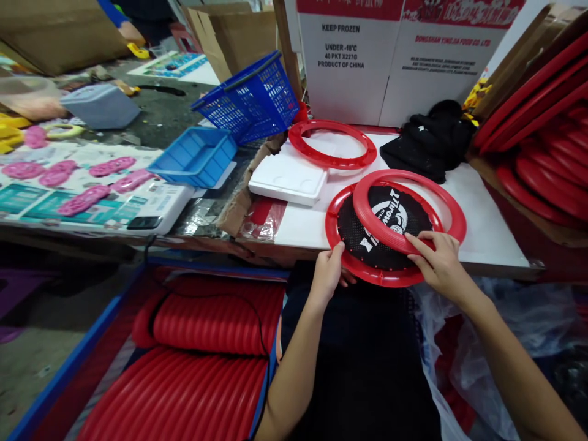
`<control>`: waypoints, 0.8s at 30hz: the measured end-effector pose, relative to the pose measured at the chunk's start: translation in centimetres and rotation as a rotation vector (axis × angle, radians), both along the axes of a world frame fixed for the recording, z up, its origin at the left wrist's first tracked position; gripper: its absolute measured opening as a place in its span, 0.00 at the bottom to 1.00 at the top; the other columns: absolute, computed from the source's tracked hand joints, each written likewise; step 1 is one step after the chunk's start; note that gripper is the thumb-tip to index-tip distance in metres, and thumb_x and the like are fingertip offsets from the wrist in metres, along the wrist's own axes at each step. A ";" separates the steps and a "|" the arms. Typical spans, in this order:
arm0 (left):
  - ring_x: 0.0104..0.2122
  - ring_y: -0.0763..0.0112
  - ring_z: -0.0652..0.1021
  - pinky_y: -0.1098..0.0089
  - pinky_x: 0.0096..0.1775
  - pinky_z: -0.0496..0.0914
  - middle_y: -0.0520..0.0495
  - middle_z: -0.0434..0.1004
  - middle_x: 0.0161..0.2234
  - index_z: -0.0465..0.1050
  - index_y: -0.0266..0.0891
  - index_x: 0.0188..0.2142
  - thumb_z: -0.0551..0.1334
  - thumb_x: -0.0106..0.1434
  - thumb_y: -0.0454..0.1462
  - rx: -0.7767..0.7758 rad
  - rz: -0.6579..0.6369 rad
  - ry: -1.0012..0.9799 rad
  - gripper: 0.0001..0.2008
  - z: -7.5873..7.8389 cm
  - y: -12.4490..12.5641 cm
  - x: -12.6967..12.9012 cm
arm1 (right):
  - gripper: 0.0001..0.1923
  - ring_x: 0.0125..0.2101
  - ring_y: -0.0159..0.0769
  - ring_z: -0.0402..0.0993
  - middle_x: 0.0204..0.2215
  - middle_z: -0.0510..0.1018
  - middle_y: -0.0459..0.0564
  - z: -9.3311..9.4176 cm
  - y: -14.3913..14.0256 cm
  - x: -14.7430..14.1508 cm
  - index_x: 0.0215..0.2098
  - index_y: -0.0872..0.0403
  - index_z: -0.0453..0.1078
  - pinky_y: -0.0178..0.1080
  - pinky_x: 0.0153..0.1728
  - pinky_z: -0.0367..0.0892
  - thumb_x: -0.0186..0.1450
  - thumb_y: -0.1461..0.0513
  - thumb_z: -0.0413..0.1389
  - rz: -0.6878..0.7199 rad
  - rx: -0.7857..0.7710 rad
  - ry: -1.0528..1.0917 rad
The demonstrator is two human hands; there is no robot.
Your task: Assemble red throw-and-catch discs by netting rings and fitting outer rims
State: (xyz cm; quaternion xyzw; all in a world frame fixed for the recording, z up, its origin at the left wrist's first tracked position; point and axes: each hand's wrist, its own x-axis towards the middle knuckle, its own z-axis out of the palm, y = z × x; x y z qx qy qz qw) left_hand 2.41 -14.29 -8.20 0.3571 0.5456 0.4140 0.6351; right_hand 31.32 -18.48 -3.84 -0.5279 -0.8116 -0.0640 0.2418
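In front of me on the white work surface is a red plastic ring with a black mesh disc printed in white. My left hand pinches its near left rim, thumb on top. A second, plain red ring lies tilted over the disc, shifted to the right and covering part of the print. My right hand is closed on the near edge of this plain ring. Farther back, another red ring rests partly on a white block. Black mesh pieces are heaped at the back right.
Red rings fill a carton at right, and more red rings stand in rows in a bin below left. A blue basket, a blue tray and pink pieces are at left. A white carton stands behind.
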 end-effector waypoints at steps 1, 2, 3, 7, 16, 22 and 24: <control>0.13 0.64 0.77 0.75 0.11 0.59 0.43 0.76 0.17 0.71 0.38 0.25 0.63 0.67 0.61 0.006 -0.010 0.039 0.30 0.0 0.2 -0.1 | 0.30 0.52 0.53 0.71 0.53 0.74 0.59 0.1 0.0 0.0 0.73 0.40 0.62 0.58 0.56 0.63 0.74 0.61 0.56 0.000 0.000 -0.005; 0.12 0.65 0.77 0.75 0.11 0.58 0.43 0.76 0.17 0.70 0.38 0.24 0.62 0.67 0.62 0.007 -0.019 0.066 0.31 0.1 0.4 -0.2 | 0.30 0.52 0.53 0.71 0.53 0.74 0.59 0.1 0.0 0.0 0.73 0.41 0.63 0.58 0.56 0.63 0.74 0.61 0.56 -0.001 0.000 -0.010; 0.12 0.66 0.76 0.75 0.11 0.57 0.43 0.75 0.16 0.70 0.38 0.24 0.62 0.67 0.62 0.002 -0.022 0.073 0.31 0.1 0.4 -0.2 | 0.30 0.52 0.53 0.71 0.53 0.74 0.60 0.1 0.1 0.0 0.73 0.42 0.63 0.58 0.56 0.63 0.74 0.61 0.56 -0.001 0.002 -0.015; 0.20 0.65 0.82 0.73 0.19 0.72 0.42 0.83 0.25 0.76 0.33 0.35 0.67 0.64 0.62 -0.010 0.026 -0.161 0.31 0.2 -1.6 0.6 | 0.27 0.53 0.52 0.72 0.54 0.74 0.60 0.1 0.1 0.0 0.71 0.46 0.66 0.57 0.56 0.63 0.75 0.62 0.56 -0.005 0.034 -0.021; 0.46 0.57 0.86 0.56 0.50 0.83 0.40 0.86 0.47 0.78 0.35 0.51 0.79 0.59 0.41 0.124 -0.066 -0.696 0.24 4.4 -5.6 4.9 | 0.30 0.56 0.53 0.72 0.56 0.73 0.58 7.7 0.0 0.2 0.74 0.41 0.63 0.59 0.58 0.67 0.75 0.62 0.55 0.060 0.026 0.191; 0.50 0.55 0.86 0.49 0.53 0.83 0.44 0.82 0.56 0.72 0.46 0.57 0.80 0.58 0.38 0.384 -0.029 -0.812 0.31 11.2 -4.9 7.6 | 0.30 0.60 0.47 0.71 0.61 0.71 0.54 16.7 -0.4 0.1 0.76 0.39 0.59 0.52 0.62 0.69 0.77 0.60 0.50 0.269 -0.237 0.195; 0.51 0.55 0.86 0.48 0.53 0.83 0.45 0.82 0.57 0.69 0.49 0.60 0.80 0.58 0.38 0.446 0.050 -0.808 0.34 12.5 -5.2 8.4 | 0.30 0.62 0.46 0.70 0.63 0.70 0.52 18.5 -0.7 -0.4 0.76 0.37 0.59 0.50 0.64 0.69 0.77 0.59 0.50 0.295 -0.372 0.178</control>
